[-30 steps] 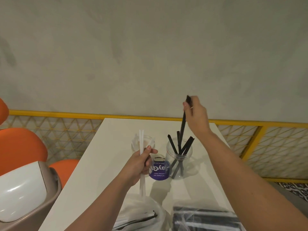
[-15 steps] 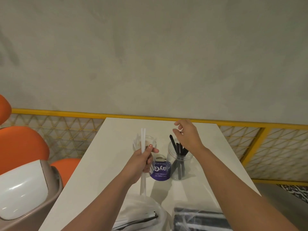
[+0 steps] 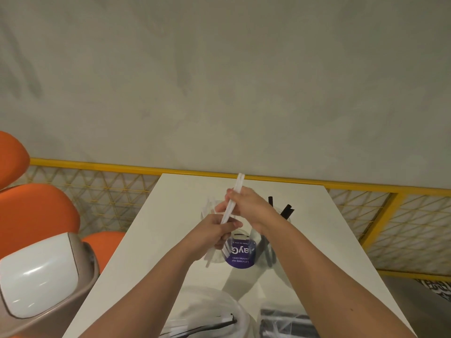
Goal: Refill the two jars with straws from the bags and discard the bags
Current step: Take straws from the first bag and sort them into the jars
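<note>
Both your left hand and right hand grip the thin white plastic straws, tilted near-upright directly above the clear left jar.

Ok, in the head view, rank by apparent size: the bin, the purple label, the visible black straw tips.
1. Bin, though nearness to the camera inflates it.
2. Purple label.
3. Black straw tips.

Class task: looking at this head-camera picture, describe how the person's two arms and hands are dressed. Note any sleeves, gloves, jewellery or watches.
Both forearms are bare to the picture's bottom edge: no sleeves show. The left hand and right hand wear no gloves, and no watch, bracelet or ring can be seen.
</note>
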`<state>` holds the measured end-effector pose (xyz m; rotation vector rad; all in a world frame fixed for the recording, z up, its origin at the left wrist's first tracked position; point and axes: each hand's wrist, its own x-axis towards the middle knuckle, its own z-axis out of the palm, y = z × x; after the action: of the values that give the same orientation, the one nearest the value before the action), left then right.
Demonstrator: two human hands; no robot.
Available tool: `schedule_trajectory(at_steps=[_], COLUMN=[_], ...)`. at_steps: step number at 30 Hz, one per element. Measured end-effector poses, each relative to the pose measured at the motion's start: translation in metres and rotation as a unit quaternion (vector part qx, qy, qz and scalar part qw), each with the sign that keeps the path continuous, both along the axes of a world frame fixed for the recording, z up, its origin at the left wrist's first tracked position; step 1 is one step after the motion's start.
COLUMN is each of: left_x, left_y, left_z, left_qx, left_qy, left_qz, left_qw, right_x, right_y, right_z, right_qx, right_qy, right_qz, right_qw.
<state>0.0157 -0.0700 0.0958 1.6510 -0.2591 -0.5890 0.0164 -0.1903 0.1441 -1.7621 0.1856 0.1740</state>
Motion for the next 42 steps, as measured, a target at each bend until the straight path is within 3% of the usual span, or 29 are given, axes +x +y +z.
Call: schedule_trajectory(at_steps=[4, 9, 12, 17, 22, 27, 31, 34, 36, 38, 42], left_x=[0.014, 0.021, 0.021, 0.02, 0.018, 0.003, -0.022, -0.037, -0.044, -0.052, -0.07], left_y=[0.016, 0.031, 0.033, 0.032, 0.033, 0.041, 0.051, 0.062, 0.067, 0.071, 0.067], left_z=[-0.009, -0.034, -0.051, -0.067, -0.069, -0.059, -0.054, -0.057, -0.064, -0.072, -0.089], left_qx=[0.104, 0.185, 0.256, 0.366, 0.375, 0.274, 0.216, 0.273, 0.34, 0.39, 0.426], left_qy=[-0.066, -0.243, -0.308, -0.309, -0.291, -0.36, -0.352, -0.236, -0.186, -0.164, -0.173], left_qz=[0.04, 0.201, 0.177, 0.099, 0.088, 0.131, 0.087, -0.048, -0.144, -0.185, -0.21], left_qw=[0.992, 0.931, 0.899, 0.872, 0.876, 0.882, 0.906, 0.931, 0.91, 0.887, 0.863], right_x=[0.01, 0.024, 0.027, 0.031, 0.03, 0.02, -0.004, -0.028, -0.044, -0.06, -0.083], right_y=[-0.008, -0.01, 0.001, 0.014, 0.013, 0.007, 0.006, 0.01, 0.015, 0.021, 0.024], right_z=[0.024, 0.029, 0.012, -0.032, -0.051, -0.036, -0.029, -0.038, -0.053, -0.072, -0.119], right_qx=[0.103, 0.034, -0.007, -0.032, -0.09, -0.149, -0.21, -0.212, -0.213, -0.24, -0.358], right_qy=[-0.115, -0.26, -0.27, -0.191, -0.164, -0.264, -0.305, -0.209, -0.116, -0.035, -0.026], right_qz=[-0.124, -0.199, -0.168, -0.136, -0.11, -0.124, -0.046, 0.069, 0.15, 0.23, 0.332], right_qw=[0.98, 0.944, 0.948, 0.972, 0.976, 0.945, 0.928, 0.952, 0.959, 0.943, 0.872])
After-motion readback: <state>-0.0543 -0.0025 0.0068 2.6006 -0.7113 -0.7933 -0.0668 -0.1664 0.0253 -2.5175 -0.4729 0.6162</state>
